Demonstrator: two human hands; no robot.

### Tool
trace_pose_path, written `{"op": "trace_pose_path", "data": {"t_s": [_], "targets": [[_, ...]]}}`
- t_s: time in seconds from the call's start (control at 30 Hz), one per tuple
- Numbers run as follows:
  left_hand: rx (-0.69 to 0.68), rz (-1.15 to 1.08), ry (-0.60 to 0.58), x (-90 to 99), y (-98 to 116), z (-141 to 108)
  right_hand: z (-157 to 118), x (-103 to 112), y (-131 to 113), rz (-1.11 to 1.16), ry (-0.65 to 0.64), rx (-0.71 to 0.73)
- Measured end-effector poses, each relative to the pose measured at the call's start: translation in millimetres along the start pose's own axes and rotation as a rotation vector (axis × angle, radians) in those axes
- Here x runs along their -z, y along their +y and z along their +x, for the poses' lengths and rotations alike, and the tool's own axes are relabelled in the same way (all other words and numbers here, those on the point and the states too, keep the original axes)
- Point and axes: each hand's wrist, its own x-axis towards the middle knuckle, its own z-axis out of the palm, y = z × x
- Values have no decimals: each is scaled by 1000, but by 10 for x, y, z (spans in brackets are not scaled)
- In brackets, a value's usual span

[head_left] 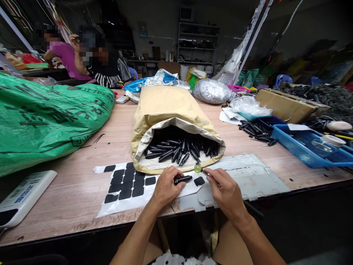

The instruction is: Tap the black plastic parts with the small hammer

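My left hand is closed around a black tube-shaped part, its narrower end pointing right. In my right hand is a thin dark tool with a round yellow-green end, held in a pinch a little right of the part. Just beyond both hands lies an open tan sack with many similar black parts in its mouth. White backing sheet with rounded black squares lies to the left of my left hand. One loose black square sits between my hands.
A green sack and a white device are at the left. Grey board lies under my right side. A blue tray, cardboard and black parts stand right. Two people sit at the back left.
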Motion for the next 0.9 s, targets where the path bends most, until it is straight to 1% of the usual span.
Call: {"op": "trace_pose_path", "data": {"t_s": [0.03, 0.1, 0.2, 0.27, 0.33, 0.37, 0.4, 0.47, 0.53, 0.57, 0.6, 0.67, 0.73, 0.77, 0.83, 0.87, 0.9], "targets": [[-5, 8, 1, -1, -1, -2, 35, 19, 91, -54, 14, -10], [-6, 24, -1, -6, -11, 2, 89, 41, 275, -143, 0, -3], [-2, 39, -13, 3, -6, 10, 110, 21, 493, -225, -21, 36], [-15, 25, -21, 46, 53, -21, 92, -12, 580, -245, -6, 55], [-40, -19, -43, 115, 179, -115, 71, -42, 628, -263, 12, 77], [-56, -54, -79, 148, 261, -190, 63, -52, 643, -275, 19, 89], [-74, -93, -143, 171, 347, -284, 58, -60, 654, -285, 23, 100], [-96, -155, -326, 157, 487, -513, 55, -68, 668, -301, 24, 115], [-80, -134, -492, 34, 519, -767, 54, -71, 678, -309, 25, 122], [-45, -84, -539, -67, 481, -888, 53, -73, 682, -309, 27, 123], [13, -18, -567, -189, 413, -1000, 52, -75, 687, -307, 30, 123], [187, 111, -609, -459, 219, -1174, 46, -80, 696, -300, 34, 124], [363, 149, -629, -697, 32, -1269, 40, -86, 705, -292, 38, 126], [417, 137, -623, -782, -33, -1290, 37, -89, 709, -288, 39, 130], [454, 107, -612, -852, -80, -1301, 34, -92, 717, -286, 44, 135], [444, 101, -612, -830, -68, -1310, 34, -92, 720, -287, 47, 139], [422, 92, -614, -767, -40, -1334, 34, -92, 724, -288, 50, 143]]}}
